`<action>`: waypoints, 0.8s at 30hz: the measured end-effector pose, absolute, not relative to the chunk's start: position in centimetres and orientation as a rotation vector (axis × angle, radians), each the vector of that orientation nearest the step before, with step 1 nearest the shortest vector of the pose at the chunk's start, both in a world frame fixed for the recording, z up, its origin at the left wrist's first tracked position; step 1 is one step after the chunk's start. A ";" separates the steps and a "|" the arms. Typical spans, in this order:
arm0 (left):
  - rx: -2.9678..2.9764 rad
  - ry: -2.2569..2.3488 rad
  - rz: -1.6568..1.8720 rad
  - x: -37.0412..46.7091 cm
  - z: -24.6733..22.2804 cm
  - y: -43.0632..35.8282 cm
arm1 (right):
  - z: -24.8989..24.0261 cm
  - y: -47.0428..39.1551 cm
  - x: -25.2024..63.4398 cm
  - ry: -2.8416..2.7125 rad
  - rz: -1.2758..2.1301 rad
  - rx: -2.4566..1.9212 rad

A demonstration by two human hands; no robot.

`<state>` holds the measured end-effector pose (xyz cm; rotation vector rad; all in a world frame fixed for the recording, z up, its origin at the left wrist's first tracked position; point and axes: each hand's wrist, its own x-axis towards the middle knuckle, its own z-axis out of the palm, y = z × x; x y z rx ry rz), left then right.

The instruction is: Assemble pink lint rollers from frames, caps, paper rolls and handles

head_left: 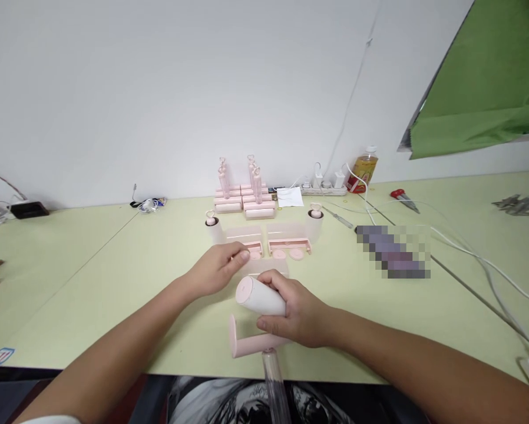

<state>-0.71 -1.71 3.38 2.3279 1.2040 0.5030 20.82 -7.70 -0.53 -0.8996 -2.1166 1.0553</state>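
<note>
My right hand (pixel 297 309) is wrapped around a white roll (pixel 267 296) with a pink end cap (pixel 244 290), held tilted above the table. Just below it lies a pink lint roller frame (pixel 253 345), its clear handle (pixel 273 377) extending past the table's front edge. Further back, my left hand (pixel 218 266) has its fingers curled together beside several round pink discs (pixel 279 254); whatever is at its fingertips is hidden. Behind the discs are open pink cases (pixel 290 244). A translucent cover (pixel 271 267) lies between my hands.
Two white rolls (pixel 315 224) with heart-topped pink pieces stand at the back. Assembled pink rollers (pixel 259 206) are grouped near the wall. A screwdriver (pixel 341 219), a drink bottle (pixel 364 171), a power strip (pixel 324 189), a blurred-out object (pixel 392 252) and cables lie to the right.
</note>
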 end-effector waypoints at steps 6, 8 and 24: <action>2.081 0.880 0.424 -1.4 4.4 -5.5 | -0.8 -7.6 20.6 -2.105 1.103 -0.982; 2.066 0.939 0.391 -1.1 4.5 -6.2 | -0.9 -7.6 20.6 -2.094 1.147 -0.981; 1.966 1.631 0.840 -4.7 4.0 -4.0 | -2.6 -7.1 20.0 -2.101 1.304 -1.065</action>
